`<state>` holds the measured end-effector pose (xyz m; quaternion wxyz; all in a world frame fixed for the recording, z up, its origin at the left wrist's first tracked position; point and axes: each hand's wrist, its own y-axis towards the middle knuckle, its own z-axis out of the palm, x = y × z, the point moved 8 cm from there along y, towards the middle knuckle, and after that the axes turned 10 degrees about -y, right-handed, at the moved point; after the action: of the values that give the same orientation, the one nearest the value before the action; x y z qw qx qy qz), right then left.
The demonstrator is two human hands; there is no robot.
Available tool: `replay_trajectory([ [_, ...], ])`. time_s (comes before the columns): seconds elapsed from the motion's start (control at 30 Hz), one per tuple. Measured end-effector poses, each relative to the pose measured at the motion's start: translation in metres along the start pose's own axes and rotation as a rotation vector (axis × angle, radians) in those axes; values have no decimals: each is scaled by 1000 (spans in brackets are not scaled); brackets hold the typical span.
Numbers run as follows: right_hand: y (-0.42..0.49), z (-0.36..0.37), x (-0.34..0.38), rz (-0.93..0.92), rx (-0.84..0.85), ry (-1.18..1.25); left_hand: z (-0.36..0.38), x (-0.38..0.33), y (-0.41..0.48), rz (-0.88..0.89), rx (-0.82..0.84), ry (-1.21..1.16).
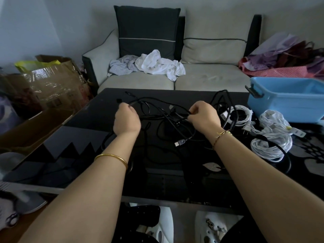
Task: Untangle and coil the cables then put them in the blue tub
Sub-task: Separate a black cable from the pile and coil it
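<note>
Black cables (168, 120): a loose knot at the centre of the dark glass table (84, 137), not yet separated or coiled.
Left hand (126, 120): fingers curled round a black strand at the knot's 9 o'clock edge.
Right hand (204, 116): fingertips pinching another black strand at its 3 o'clock edge.
White cables (270, 146): bundled in rough loops at 3 o'clock on the table, one crossed by a black lead, none put away.
Blue tub (289, 100): at 2 o'clock, just beside the white bundles; no cable shows in the visible part of its inside.
Progress: early, by the look of it; untangling under way, stowing all left.
</note>
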<state>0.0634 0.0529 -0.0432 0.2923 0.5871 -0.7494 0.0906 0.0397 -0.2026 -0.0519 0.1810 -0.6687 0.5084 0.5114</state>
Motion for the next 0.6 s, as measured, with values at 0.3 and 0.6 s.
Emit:
replay_trajectory([
  [0.3, -1, 17, -17, -84, 128, -352, -32, 17, 7, -408, -345, -1320],
  [0.6, -11, 14, 21, -358, 36, 76, -41, 47, 8, -510, -538, -1468],
])
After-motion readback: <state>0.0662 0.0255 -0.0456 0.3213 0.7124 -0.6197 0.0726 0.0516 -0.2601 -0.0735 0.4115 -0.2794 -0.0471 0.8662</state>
